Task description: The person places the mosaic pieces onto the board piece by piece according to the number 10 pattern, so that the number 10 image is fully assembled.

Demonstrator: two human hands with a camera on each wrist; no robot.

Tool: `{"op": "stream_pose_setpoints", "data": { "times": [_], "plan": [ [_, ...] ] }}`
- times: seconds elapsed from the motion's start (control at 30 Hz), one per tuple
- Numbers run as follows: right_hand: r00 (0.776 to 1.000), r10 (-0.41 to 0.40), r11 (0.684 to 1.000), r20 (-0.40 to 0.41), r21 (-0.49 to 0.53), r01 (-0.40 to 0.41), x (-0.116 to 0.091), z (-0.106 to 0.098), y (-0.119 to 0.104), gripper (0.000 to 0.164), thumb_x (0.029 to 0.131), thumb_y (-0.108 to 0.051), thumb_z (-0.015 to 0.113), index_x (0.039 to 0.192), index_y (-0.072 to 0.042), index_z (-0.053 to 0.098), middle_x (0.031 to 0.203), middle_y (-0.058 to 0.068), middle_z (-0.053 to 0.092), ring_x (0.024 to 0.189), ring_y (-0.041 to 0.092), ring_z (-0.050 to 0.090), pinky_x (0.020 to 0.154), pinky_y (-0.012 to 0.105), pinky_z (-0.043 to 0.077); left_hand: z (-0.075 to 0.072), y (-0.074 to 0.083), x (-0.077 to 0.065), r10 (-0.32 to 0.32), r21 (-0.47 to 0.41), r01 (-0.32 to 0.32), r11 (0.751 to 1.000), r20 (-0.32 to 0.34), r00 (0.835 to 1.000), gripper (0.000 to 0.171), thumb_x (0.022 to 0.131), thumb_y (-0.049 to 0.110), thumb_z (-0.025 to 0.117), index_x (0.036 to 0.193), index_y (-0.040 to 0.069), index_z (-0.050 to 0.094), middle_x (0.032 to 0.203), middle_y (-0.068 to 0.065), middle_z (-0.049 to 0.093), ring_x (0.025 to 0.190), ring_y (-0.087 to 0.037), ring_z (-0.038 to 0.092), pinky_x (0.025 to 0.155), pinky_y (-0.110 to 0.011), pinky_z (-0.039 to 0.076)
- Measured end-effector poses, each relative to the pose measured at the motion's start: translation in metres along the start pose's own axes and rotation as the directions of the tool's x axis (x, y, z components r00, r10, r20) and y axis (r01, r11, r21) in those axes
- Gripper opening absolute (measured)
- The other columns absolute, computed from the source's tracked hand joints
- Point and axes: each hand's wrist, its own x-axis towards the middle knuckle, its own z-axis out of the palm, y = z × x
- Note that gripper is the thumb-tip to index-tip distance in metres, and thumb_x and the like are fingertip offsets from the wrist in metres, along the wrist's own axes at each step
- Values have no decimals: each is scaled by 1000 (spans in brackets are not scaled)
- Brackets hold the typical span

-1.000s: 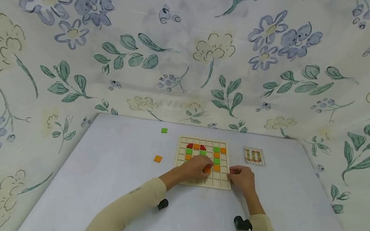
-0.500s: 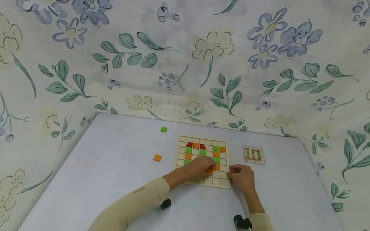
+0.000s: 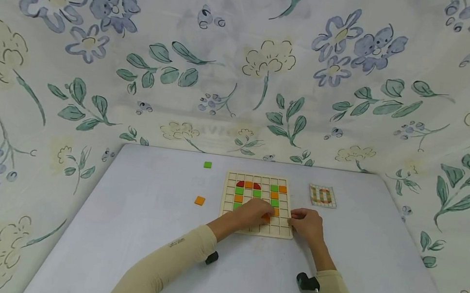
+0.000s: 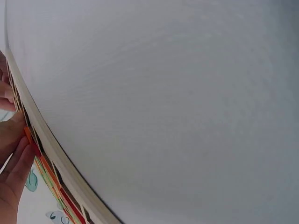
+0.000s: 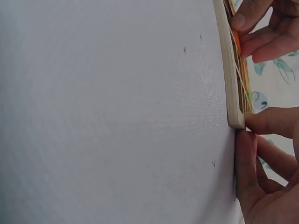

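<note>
A wooden grid board (image 3: pixel 283 231) lies on the table with red, orange and green tiles set in its cells. Over the middle of it, my left hand (image 3: pixel 250 213) pinches an orange tile (image 3: pixel 267 219) down at the grid. Its fingers hide some cells. In the left wrist view, that hand's fingertips meet the orange tile (image 4: pixel 28 134) at the board's surface. At the board's right edge is my right hand (image 3: pixel 309 224). The right wrist view shows its thumb on top of the board's corner (image 5: pixel 236 119) and the other fingers against the side, holding it.
A loose green tile (image 3: pixel 208 164) lies left of the board, towards the back. Nearer, on the same side, lies a loose orange tile (image 3: pixel 199 201). Right of the board sits a small patterned card (image 3: pixel 323 196). A floral cloth (image 3: pixel 227 67) hangs behind the table.
My left hand has moved slightly right with the orange tile, bringing it down at the grid; over the last half second it barely shifts. The right hand stays at the board's edge.
</note>
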Motion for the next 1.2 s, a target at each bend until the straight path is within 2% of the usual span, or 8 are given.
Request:
{"op": "stream_pose_setpoints", "data": {
  "times": [0.1, 0.33, 0.47, 0.67, 0.87, 0.93, 1.0, 1.2],
  "plan": [
    [1000, -3, 1000, -3, -3, 3, 0, 0, 0, 22, 77, -8, 76, 97, 1, 74, 82, 6, 71, 73, 16, 65, 61, 28, 53, 0, 2, 0, 9, 25, -9, 1000, 14, 1000, 24, 86, 11, 75, 109, 8, 71, 102, 0, 70, 88, -10, 57, 84, -19, 47],
    [1000, -10, 1000, 4, 3, 10, 0, 0, 0, 23, 77, -8, 76, 97, 2, 74, 83, 6, 71, 73, 17, 65, 61, 28, 52, 1, 3, 1, -7, 45, 6, 999, 28, 1000, 25, 87, 10, 74, 111, 8, 72, 105, 0, 70, 89, -10, 57, 85, -19, 47],
    [1000, -8, 1000, 5, -5, 8, 0, 1, 0, 23, 77, -8, 76, 98, 1, 74, 83, 6, 71, 73, 17, 65, 61, 28, 52, -2, 3, 3, -29, 19, 28, 999, 54, 998, 24, 86, 9, 74, 110, 8, 71, 100, 0, 68, 86, -11, 55, 82, -20, 47],
    [1000, -6, 1000, -1, -5, 6, 1, 2, 1, 23, 77, -8, 76, 98, 1, 74, 83, 7, 71, 74, 18, 66, 62, 28, 53, -12, -7, 8, -79, -63, 86, 994, 110, 991, 37, 88, 12, 72, 123, 6, 64, 103, -1, 67, 91, -12, 58, 83, -22, 48],
    [1000, 12, 1000, 6, 0, -12, 2, 4, 4, 23, 77, -9, 78, 98, 1, 73, 84, 6, 71, 73, 17, 65, 61, 27, 53, -28, -42, 7, -100, -107, 103, 989, 28, 995, 33, 90, 9, 68, 122, 3, 64, 111, -6, 66, 100, -17, 61, 88, -29, 49],
    [1000, 16, 1000, 2, -1, -16, 2, 4, 3, 23, 77, -9, 78, 97, 0, 74, 83, 6, 71, 73, 17, 64, 61, 27, 52, -36, -58, 4, -158, -99, 157, 983, -5, 987, 32, 90, 8, 66, 122, 3, 64, 113, -7, 65, 102, -20, 60, 91, -32, 48],
    [1000, 16, 1000, 1, -2, -16, 2, 4, 3, 22, 77, -8, 78, 97, 0, 74, 83, 6, 71, 73, 17, 64, 61, 27, 52, -43, -76, 2, -228, -78, 225, 971, -38, 973, 31, 91, 9, 66, 121, 4, 65, 114, -7, 65, 105, -21, 58, 94, -35, 47],
    [1000, 9, 1000, -4, -5, -9, 1, 3, 4, 22, 76, -8, 78, 97, 0, 74, 83, 7, 70, 74, 18, 64, 61, 28, 52, -62, -126, -15, -408, -15, 409, 913, -97, 908, 36, 90, 5, 65, 126, 1, 61, 125, -13, 61, 118, -27, 55, 102, -39, 43]
  ]
}}
